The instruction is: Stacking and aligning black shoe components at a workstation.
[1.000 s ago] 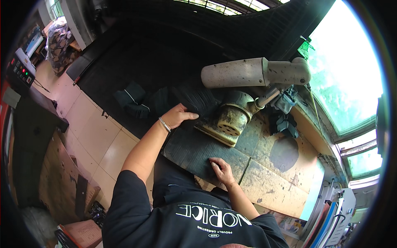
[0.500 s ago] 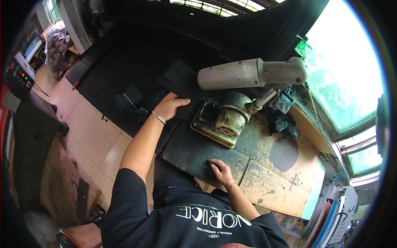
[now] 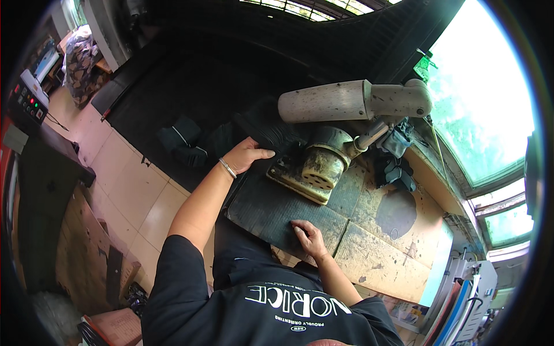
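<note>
My left hand [image 3: 248, 154] reaches over the dark work surface, its thumb pointing right. Its fingers grip a stack of dark cloth-like pieces [image 3: 264, 126] with layered edges; the exact kind is hard to make out. My right hand [image 3: 310, 238] rests at the near edge of the blackened cardboard [image 3: 277, 210], fingers curled and nothing visible in them. Just right of the stack stands a worn machine head [image 3: 321, 167] on a metal base plate, below a pale ribbed cylinder [image 3: 323, 104] on a jointed arm.
Dark bundles with pale bands [image 3: 183, 135] lie left of my left hand. Small dark cloth pieces [image 3: 397, 173] sit by the window ledge. Stained brown cardboard [image 3: 381, 262] covers the right side. A control box with lit buttons [image 3: 29, 101] stands far left.
My left hand has moved slightly right and down, bringing the dark stack toward the machine head. The stack was blurred by motion before and is clearer now. My right hand stays put.
</note>
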`<action>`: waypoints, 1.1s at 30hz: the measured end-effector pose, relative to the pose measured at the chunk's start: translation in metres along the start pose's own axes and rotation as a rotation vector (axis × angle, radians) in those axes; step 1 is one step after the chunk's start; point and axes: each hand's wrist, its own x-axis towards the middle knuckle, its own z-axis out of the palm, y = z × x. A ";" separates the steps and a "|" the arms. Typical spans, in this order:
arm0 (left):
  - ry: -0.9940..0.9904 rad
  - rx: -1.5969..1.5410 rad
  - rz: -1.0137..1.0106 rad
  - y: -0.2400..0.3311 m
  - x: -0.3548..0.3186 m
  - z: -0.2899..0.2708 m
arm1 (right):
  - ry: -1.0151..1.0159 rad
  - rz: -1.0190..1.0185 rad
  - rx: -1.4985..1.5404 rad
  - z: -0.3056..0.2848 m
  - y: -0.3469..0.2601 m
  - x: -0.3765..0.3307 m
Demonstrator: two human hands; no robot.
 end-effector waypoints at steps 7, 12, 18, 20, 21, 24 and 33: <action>-0.098 0.070 -0.095 -0.014 0.000 -0.003 | -0.025 0.013 -0.018 0.000 0.001 0.000; -0.107 0.093 -0.104 -0.014 -0.002 0.006 | -0.026 0.019 -0.011 0.000 0.000 0.000; -0.107 0.123 -0.121 -0.011 -0.002 0.004 | -0.022 0.011 -0.021 -0.001 0.000 0.000; -0.095 0.076 -0.108 -0.010 -0.001 0.000 | -0.021 0.008 -0.025 -0.001 0.000 0.000; -0.063 0.043 -0.098 -0.010 0.000 -0.002 | -0.022 0.007 -0.021 -0.001 0.000 0.001; -0.015 -0.028 -0.048 -0.004 0.002 -0.003 | -0.020 0.010 -0.012 -0.001 0.001 0.000; 0.072 -0.232 0.060 0.021 0.005 -0.007 | -0.015 0.018 -0.005 -0.001 0.002 -0.001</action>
